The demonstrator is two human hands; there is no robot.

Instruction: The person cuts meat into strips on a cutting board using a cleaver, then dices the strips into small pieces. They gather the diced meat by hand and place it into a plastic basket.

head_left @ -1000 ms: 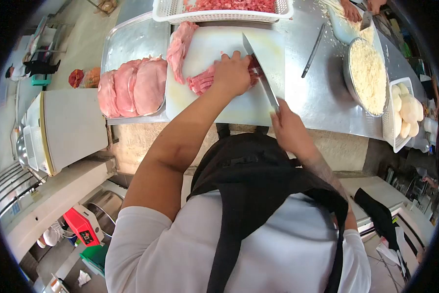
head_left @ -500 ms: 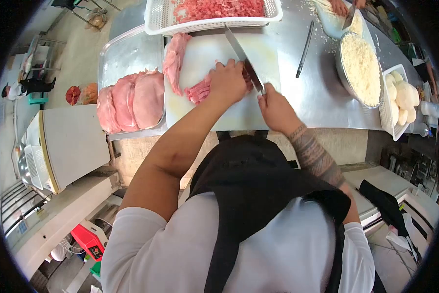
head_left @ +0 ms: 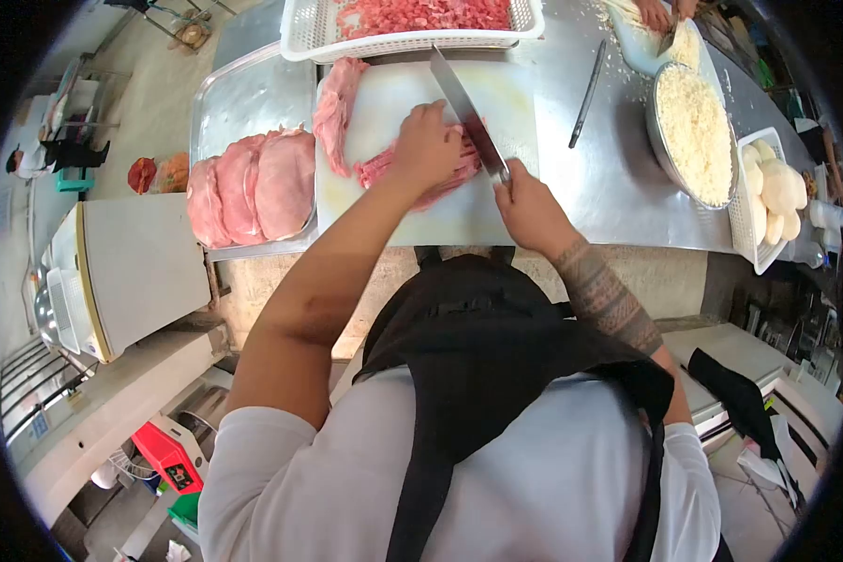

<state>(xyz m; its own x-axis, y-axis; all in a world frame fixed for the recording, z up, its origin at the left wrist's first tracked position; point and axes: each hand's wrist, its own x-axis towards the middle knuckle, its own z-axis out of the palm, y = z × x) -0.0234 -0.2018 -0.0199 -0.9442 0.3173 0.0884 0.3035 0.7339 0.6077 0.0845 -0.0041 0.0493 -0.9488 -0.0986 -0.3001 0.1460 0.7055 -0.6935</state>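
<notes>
My right hand [head_left: 531, 208] is closed round the handle of a large kitchen knife [head_left: 461, 98]. Its long blade points away from me and slants left over the white cutting board [head_left: 412, 84], beside the cut meat. My left hand [head_left: 429, 145] rests on a bundle of red meat strips [head_left: 447, 187], left of the blade, with curled fingers pressing on the strips; its fingertips are partly hidden. On the board's left side lies a longer pink piece of meat [head_left: 338, 108], apart from both hands.
A metal tray [head_left: 253, 94] with large pink meat slabs [head_left: 285, 183] is on the left. Behind the board stands a white basket [head_left: 412, 45] of diced meat. To the right are a dark rod-like tool [head_left: 587, 94], a bowl [head_left: 660, 155] of pale shreds, and another person's hands [head_left: 656, 13].
My left hand has shifted slightly left, away from the blade, uncovering more meat strips beside the knife. The strips look more spread out. My right hand and the knife have barely moved.
</notes>
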